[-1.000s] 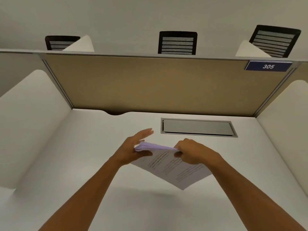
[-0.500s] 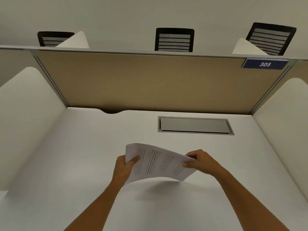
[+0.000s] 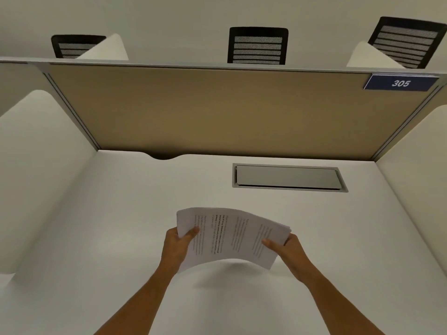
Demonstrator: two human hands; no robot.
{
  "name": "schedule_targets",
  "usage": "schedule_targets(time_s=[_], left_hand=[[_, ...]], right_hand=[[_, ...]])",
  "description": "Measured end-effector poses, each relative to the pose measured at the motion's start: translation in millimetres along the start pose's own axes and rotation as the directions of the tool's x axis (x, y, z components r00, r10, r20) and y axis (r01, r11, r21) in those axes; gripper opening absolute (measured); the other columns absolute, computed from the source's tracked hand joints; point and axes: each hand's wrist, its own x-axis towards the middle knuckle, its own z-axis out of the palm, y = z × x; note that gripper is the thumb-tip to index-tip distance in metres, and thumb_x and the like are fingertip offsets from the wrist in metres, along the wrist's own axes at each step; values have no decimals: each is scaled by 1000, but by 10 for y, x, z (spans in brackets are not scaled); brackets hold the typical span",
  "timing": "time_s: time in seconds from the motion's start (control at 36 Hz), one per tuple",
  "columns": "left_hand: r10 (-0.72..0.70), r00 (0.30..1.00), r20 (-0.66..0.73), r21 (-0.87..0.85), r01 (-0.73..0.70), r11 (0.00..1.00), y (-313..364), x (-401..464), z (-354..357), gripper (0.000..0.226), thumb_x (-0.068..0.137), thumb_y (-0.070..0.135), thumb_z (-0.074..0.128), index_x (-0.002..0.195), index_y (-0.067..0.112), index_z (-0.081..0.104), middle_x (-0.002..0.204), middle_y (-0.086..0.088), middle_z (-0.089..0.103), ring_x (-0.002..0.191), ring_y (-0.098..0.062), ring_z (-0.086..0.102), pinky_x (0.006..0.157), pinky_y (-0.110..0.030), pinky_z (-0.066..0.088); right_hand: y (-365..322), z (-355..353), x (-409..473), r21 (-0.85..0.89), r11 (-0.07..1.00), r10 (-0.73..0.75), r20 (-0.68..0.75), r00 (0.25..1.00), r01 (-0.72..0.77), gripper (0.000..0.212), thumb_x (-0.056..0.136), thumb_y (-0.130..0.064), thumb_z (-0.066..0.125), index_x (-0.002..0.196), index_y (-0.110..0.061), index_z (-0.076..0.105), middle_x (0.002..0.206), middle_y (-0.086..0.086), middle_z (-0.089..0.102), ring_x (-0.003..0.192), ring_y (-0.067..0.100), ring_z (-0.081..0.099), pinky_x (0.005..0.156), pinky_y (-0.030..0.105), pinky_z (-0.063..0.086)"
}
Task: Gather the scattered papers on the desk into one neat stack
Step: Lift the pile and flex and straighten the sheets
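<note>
Held: printed paper stack [image 3: 232, 238], gripped at both short ends and raised clear of the white desk [image 3: 121, 213]; its shadow falls on the surface beneath.

Left hand [image 3: 175, 247]: closed on the stack's left end, thumb on the printed top face, other digits hidden underneath.

Right hand [image 3: 289, 250]: closed on the stack's right end, thumb pressed on top, remaining digits under the sheets.

Paper stack, condition: several sheets, bowed upward in the middle, ends lower. Edges at the right end fan slightly and are not flush. Text runs sideways to the viewer; wording too small to read. Position: about 6 o'clock on the desk, toward the near edge, centred between the forearms.

Desk fittings: grey rectangular cable hatch [image 3: 287, 177], lid closed, at about 1 o'clock, well apart from the stack. Curved cable cutout [image 3: 163, 156] in the far edge at about 11 o'clock.

Surround: tan back partition [image 3: 217, 110] at 12 o'clock; white side dividers at 9 and 3 o'clock. Blue number plate [image 3: 400, 83] reading 305 at the partition's upper right corner.

Beyond partition: three black mesh chair backs [image 3: 257, 45], seen above its top rail.
</note>
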Motion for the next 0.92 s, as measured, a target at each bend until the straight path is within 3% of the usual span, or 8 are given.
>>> schedule_targets(time_s=[0.08, 0.25, 0.36, 0.47, 0.56, 0.64, 0.78, 0.92], left_hand=[[14, 1000, -13, -39, -14, 999, 9, 0, 21, 12, 88, 26, 69, 98, 19, 68, 86, -4, 73, 73, -25, 71, 52, -22, 56], [21, 1000, -18, -131, -23, 991, -51, -14, 90, 11, 84, 21, 73, 94, 21, 68, 89, -5, 73, 81, -27, 71, 58, -24, 58], [24, 1000, 19, -130, -21, 991, -144, -7, 137, 20, 81, 17, 77, 100, 16, 70, 92, -4, 74, 86, -25, 72, 67, -29, 62], [56, 998, -5, -131, -57, 990, -189, -36, 165, 23, 80, 13, 78, 102, 16, 70, 90, 2, 74, 84, -17, 72, 62, -21, 61], [90, 996, -11, -144, -91, 985, -252, -67, 184, 25, 79, 9, 78, 100, 20, 70, 89, 7, 74, 78, -11, 73, 61, -19, 59], [73, 997, -19, -154, -75, 985, -392, -84, 189, 28, 78, 8, 79, 102, 19, 69, 91, 2, 74, 81, -14, 73, 63, -20, 60], [104, 995, 12, -106, -102, 989, -585, -114, 192, 25, 82, 4, 74, 100, 21, 72, 82, 14, 77, 82, -6, 73, 66, -13, 57], [91, 996, -12, -118, -91, 989, -622, -96, 208, 27, 80, 4, 76, 104, 16, 72, 86, 7, 77, 84, -4, 73, 66, -13, 57]], right_hand=[[-62, 75, 47, -44, 999, -22, -84, 996, 18, 13, 89, -17, 71, 102, -21, 73, 93, 6, 78, 90, 29, 75, 67, 28, 61], [-112, 218, 45, -24, 999, -45, -155, 987, 42, 16, 93, -16, 67, 107, -21, 72, 93, 4, 76, 83, 20, 73, 59, 20, 57], [-44, 254, 25, 25, 1000, -4, -194, 981, 9, 15, 91, -15, 68, 103, -24, 71, 92, 0, 76, 85, 16, 73, 62, 20, 57], [-17, 265, -23, 38, 999, -9, -221, 975, 18, 17, 91, -14, 69, 95, -30, 70, 92, 1, 75, 87, 17, 72, 62, 20, 58], [5, 258, -57, 31, 999, -33, -254, 967, 42, 20, 91, -13, 69, 90, -33, 71, 82, -7, 76, 83, 13, 72, 62, 20, 58], [89, 268, -69, 6, 999, -33, -267, 963, 35, 23, 92, -13, 68, 90, -36, 72, 76, -15, 77, 80, 7, 72, 69, 23, 57], [221, 329, -84, 37, 999, -6, -286, 958, 17, 22, 91, -11, 69, 93, -32, 67, 88, -8, 73, 87, 11, 69, 72, 24, 54], [235, 346, -38, 24, 1000, -7, -287, 958, 14, 23, 91, -12, 69, 94, -34, 63, 93, -4, 72, 90, 12, 68, 72, 24, 54]])
